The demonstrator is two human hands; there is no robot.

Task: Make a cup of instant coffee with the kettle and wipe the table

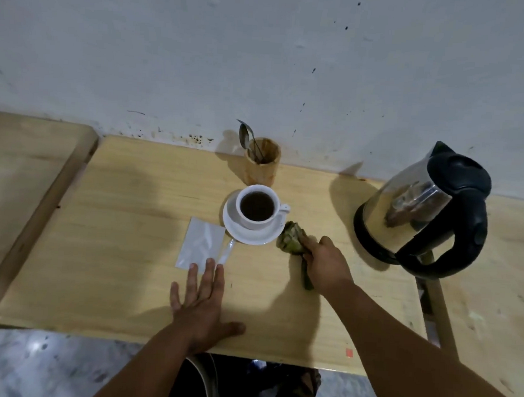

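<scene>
Wooden table [108, 208] with saucer [254, 237], spoon holder [262, 165], kettle [421, 212], empty sachet [200, 243], green cloth [292, 239].

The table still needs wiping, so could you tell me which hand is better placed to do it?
Right. The right hand already grips the green cloth on the table beside the saucer. The left hand lies flat, fingertips on the empty sachet.

Pale yellow wood-grain table [126, 209]. White cup [257, 206] of dark brown coffee on white saucer [246, 235]. Silvery sachet [200, 243]. Green cloth [292, 239]. Steel kettle [406, 203], black lid, handle and base. Tan wooden holder [262, 163], grey-metal spoons [247, 137]. Off-white speckled wall [262, 61].
</scene>
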